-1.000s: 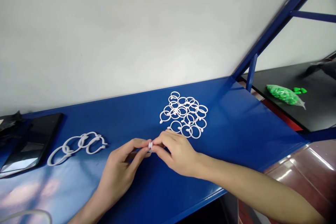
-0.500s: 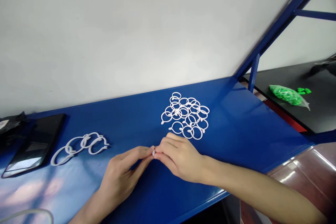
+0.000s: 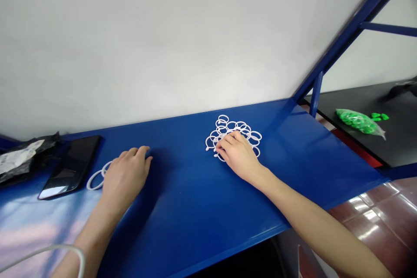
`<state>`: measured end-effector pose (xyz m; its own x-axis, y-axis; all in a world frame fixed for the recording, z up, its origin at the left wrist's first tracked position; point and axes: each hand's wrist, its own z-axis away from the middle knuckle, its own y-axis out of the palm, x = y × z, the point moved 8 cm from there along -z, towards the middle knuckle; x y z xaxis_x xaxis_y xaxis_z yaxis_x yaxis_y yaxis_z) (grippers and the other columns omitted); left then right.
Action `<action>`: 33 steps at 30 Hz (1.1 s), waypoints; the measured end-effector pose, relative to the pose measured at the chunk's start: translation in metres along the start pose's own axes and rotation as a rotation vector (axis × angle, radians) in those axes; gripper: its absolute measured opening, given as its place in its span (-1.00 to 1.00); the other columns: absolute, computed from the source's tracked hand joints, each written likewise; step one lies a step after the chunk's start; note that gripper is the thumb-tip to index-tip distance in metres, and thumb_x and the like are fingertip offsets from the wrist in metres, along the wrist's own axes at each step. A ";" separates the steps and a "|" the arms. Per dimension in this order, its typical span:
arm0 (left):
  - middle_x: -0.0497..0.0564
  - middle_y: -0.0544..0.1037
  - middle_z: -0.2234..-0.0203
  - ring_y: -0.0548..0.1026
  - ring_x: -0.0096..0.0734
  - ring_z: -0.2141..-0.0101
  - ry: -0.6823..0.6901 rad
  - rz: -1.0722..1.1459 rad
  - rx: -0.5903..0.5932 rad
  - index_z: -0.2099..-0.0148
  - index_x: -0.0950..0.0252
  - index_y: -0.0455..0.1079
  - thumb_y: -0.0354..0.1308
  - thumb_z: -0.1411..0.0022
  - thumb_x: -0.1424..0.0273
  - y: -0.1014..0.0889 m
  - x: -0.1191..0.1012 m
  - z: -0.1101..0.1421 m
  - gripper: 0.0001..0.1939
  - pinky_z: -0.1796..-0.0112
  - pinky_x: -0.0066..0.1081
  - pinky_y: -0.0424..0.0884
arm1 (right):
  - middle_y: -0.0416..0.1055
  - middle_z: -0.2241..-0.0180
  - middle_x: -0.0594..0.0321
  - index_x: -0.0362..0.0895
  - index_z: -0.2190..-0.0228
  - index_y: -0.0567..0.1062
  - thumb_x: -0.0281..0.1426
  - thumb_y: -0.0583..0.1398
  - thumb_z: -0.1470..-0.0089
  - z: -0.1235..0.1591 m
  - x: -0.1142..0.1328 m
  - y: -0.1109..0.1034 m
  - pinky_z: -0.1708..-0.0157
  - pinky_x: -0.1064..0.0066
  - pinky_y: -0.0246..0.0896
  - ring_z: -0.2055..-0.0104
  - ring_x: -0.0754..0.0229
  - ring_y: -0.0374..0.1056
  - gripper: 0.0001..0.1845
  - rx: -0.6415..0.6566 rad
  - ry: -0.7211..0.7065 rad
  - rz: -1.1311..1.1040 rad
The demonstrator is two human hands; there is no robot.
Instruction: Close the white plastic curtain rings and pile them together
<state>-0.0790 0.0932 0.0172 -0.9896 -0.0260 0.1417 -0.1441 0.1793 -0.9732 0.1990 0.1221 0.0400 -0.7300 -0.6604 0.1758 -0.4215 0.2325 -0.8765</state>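
My right hand (image 3: 237, 155) is over the pile of thin white plastic rings (image 3: 256, 135) with small tabs. Its thumb and fingers are pinched together on a white ring at the pile's near left side, partly hidden by the hand. My left hand (image 3: 127, 174) hovers over the smaller group of white rings (image 3: 94, 180) on the left, covering most of them. Its thumb and forefinger are a little apart, and nothing shows between them.
A black phone (image 3: 72, 166) and a black plastic package (image 3: 26, 158) with a white label lie at the far left. A white cable (image 3: 54, 247) curves across the lower left. Right of the blue table (image 3: 192, 208), a bag of green pieces (image 3: 360, 121) rests on a black surface.
My hands have parted from a pinch on a small white piece. The left moved left over the smaller ring group; the right moved forward onto the pile. The view shifted slightly.
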 end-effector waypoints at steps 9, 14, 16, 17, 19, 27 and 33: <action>0.12 0.63 0.14 0.63 -0.19 0.26 0.115 0.519 0.004 0.01 0.25 0.48 -0.04 -0.32 0.29 0.002 -0.021 -0.005 -0.65 0.21 -0.26 0.52 | 0.57 0.24 0.11 -0.12 0.24 0.60 -0.41 0.18 -0.33 0.002 0.012 -0.010 0.06 0.10 0.34 0.10 -0.04 0.31 -0.83 -0.037 0.014 -0.055; 0.06 0.65 0.17 0.62 -0.28 0.31 0.109 0.625 0.010 0.06 0.21 0.51 0.02 -0.29 0.26 -0.005 -0.022 -0.007 -0.70 0.23 -0.34 0.51 | 0.57 0.25 0.12 -0.12 0.23 0.60 -0.38 0.16 -0.35 0.006 0.028 -0.013 0.07 0.13 0.34 0.11 -0.02 0.31 -0.80 -0.061 -0.041 -0.109; 0.03 0.66 0.19 0.61 -0.27 0.31 0.072 0.634 0.018 0.08 0.18 0.52 0.04 -0.26 0.24 -0.005 -0.017 -0.008 -0.70 0.26 -0.34 0.50 | 0.56 0.26 0.13 -0.13 0.23 0.60 -0.37 0.17 -0.35 0.008 0.034 -0.011 0.08 0.15 0.34 0.12 0.00 0.31 -0.80 -0.045 -0.068 -0.131; 0.02 0.66 0.21 0.61 -0.26 0.31 0.052 0.642 0.025 0.09 0.16 0.53 0.06 -0.24 0.23 -0.006 -0.014 -0.009 -0.70 0.27 -0.34 0.49 | 0.56 0.27 0.14 -0.14 0.24 0.60 -0.37 0.17 -0.35 0.009 0.037 -0.010 0.07 0.15 0.34 0.12 0.01 0.31 -0.80 -0.035 -0.082 -0.143; 0.00 0.67 0.26 0.61 -0.24 0.31 0.010 0.679 0.041 0.11 0.14 0.54 0.09 -0.21 0.19 -0.006 -0.008 -0.011 -0.71 0.27 -0.33 0.48 | 0.56 0.27 0.14 -0.16 0.24 0.61 -0.37 0.18 -0.35 0.010 0.042 -0.007 0.07 0.17 0.34 0.12 0.03 0.32 -0.80 -0.027 -0.109 -0.171; 0.00 0.67 0.26 0.63 -0.21 0.24 -0.248 0.966 0.000 0.07 0.16 0.51 0.23 -0.19 0.06 -0.009 0.018 -0.007 -0.64 0.22 -0.31 0.49 | 0.55 0.29 0.16 -0.17 0.25 0.60 -0.37 0.21 -0.33 0.016 0.055 0.000 0.06 0.18 0.38 0.11 0.02 0.34 -0.83 -0.007 -0.156 -0.273; -0.05 0.60 0.33 0.57 -0.40 0.33 -0.183 1.389 0.051 0.09 0.18 0.48 0.30 -0.25 0.11 -0.015 -0.017 0.007 -0.70 0.32 -0.48 0.49 | 0.49 -0.03 0.01 -0.23 -0.07 0.47 -0.34 0.19 -0.34 0.017 0.063 0.000 -0.02 0.13 0.43 -0.03 0.02 0.41 -0.66 0.048 -0.103 -0.397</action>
<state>-0.0602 0.0837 0.0282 -0.3078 0.0144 -0.9513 0.9441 0.1289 -0.3035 0.1626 0.0683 0.0434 -0.4567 -0.7608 0.4610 -0.6322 -0.0870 -0.7699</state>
